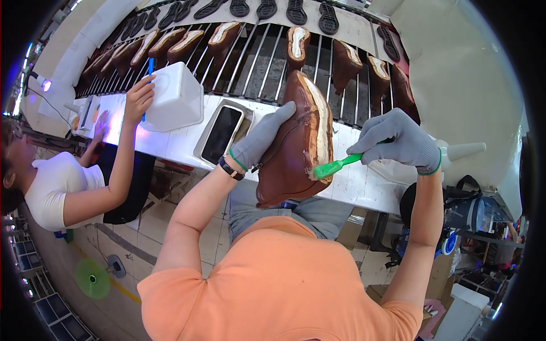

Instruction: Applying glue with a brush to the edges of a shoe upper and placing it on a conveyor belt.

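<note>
A brown leather boot upper [284, 153] is held up in front of me, its pale underside with a tan rim turned to the right. My left hand [264, 133], in a grey glove, grips it from the left side. My right hand [395, 139], gloved as well, pinches the handle of a green brush [335, 167]. The bristles touch the lower end of the boot's underside. Left of the boot, a phone [222, 134] lies in a pale tray [200, 149] on the white table [364, 190].
Several boot uppers [347, 62] rest on a roller rack [264, 62] beyond the table, with black soles [296, 11] behind them. A white container [173, 96] stands at left, beside a co-worker's raised hand [139, 98] holding a blue stick-like tool. A white nozzle bottle [463, 150] is at right.
</note>
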